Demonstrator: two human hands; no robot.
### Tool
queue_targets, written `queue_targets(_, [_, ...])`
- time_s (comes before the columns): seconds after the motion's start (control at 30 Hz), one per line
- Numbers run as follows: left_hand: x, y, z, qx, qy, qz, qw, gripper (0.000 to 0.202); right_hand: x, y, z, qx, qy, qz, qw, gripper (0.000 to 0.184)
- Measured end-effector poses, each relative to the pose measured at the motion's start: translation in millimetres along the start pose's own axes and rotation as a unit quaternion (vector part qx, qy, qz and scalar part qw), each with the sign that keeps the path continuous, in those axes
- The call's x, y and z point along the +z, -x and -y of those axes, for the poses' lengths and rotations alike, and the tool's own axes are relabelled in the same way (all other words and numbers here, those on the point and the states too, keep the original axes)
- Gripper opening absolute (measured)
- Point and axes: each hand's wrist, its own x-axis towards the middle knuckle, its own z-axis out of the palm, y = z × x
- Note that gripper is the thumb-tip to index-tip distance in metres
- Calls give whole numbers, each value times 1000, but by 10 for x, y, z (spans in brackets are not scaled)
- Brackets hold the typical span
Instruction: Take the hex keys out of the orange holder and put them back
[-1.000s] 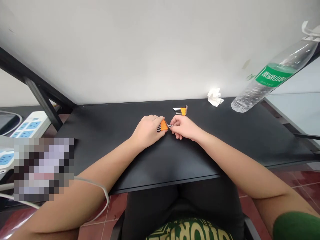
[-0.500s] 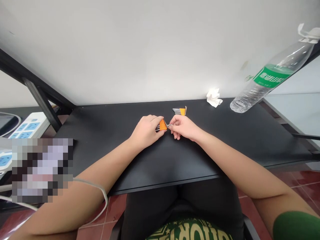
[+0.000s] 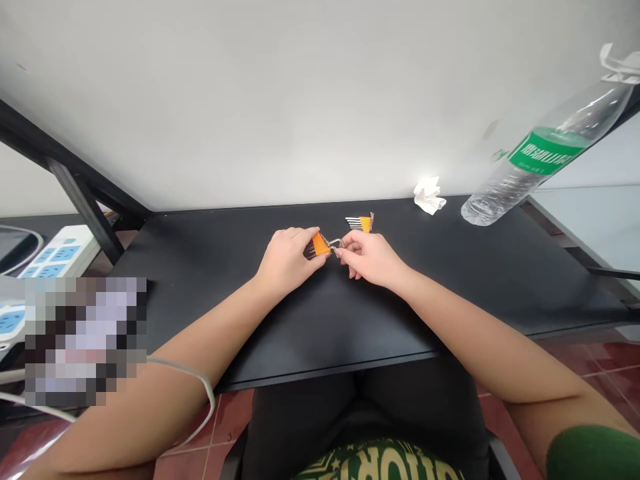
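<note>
Between the thumb and fingers of my left hand (image 3: pixel 290 257) is an orange hex key holder (image 3: pixel 321 244) with several metal keys in it. My right hand (image 3: pixel 367 255) pinches the bent end of a hex key (image 3: pixel 336 244) at the holder's right side. How far that key sits in the holder I cannot tell. A second orange hex key set (image 3: pixel 367 224) lies on the black table (image 3: pixel 330 320) just beyond my right hand, its straight keys pointing left.
A crumpled white tissue (image 3: pixel 429 195) lies by the wall. Farther right stands a clear plastic bottle (image 3: pixel 530 160) with a green label. At the left are a white power strip (image 3: pixel 60 257), a blurred-out object (image 3: pixel 85 340) and a white cable (image 3: pixel 200 377) near my forearm.
My left hand and the orange holder have shifted slightly left and tilted. More of the bent metal key ends now shows between the holder and my right fingers.
</note>
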Motion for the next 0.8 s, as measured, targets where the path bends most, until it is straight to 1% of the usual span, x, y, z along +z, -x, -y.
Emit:
queue_targets(0.07, [-4, 4, -8, 7, -2, 1, 1000, 43, 23, 25, 28, -63, 111, -22, 992, 20])
queue_targets(0.13, [-4, 8, -20, 21, -4, 6, 1000, 43, 60, 58, 64, -114, 213, -27, 970, 23])
queue_targets(0.2, [-1, 11, -26, 31, -7, 13, 999, 44, 94, 88, 92, -139, 274, -17, 952, 24])
queue_targets(0.27, [1, 9, -25, 30, -8, 18, 999, 44, 113, 102, 98, -147, 293, -6, 945, 22])
queue_targets(0.33, [2, 4, -22, 21, -8, 14, 1000, 43, 118, 94, 81, -142, 260, -1, 955, 14])
queue_targets(0.4, [-1, -4, -24, 16, -8, 9, 1000, 43, 116, 66, 50, -116, 192, -1, 975, 6])
queue_targets(0.47, [-6, -12, -29, 17, -10, 13, 1000, 44, 106, 27, 13, -85, 138, -17, 987, 15])
queue_targets(0.5, [-9, -17, -29, 17, -13, 17, 1000, 44, 95, 6, -4, -72, 128, -28, 989, 19])
queue_targets(0.57, [-15, -26, -18, 10, -21, 26, 999, 43, 58, -30, -36, -56, 138, -48, 988, 22])
queue_targets(0.63, [-20, -36, 6, 3, -28, 35, 999, 40, -2, -58, -62, -40, 165, -55, 984, 23])
queue_targets(0.8, [-31, -53, 67, 11, -38, 70, 997, 35, -172, -95, -123, 5, 258, -39, 965, 25])
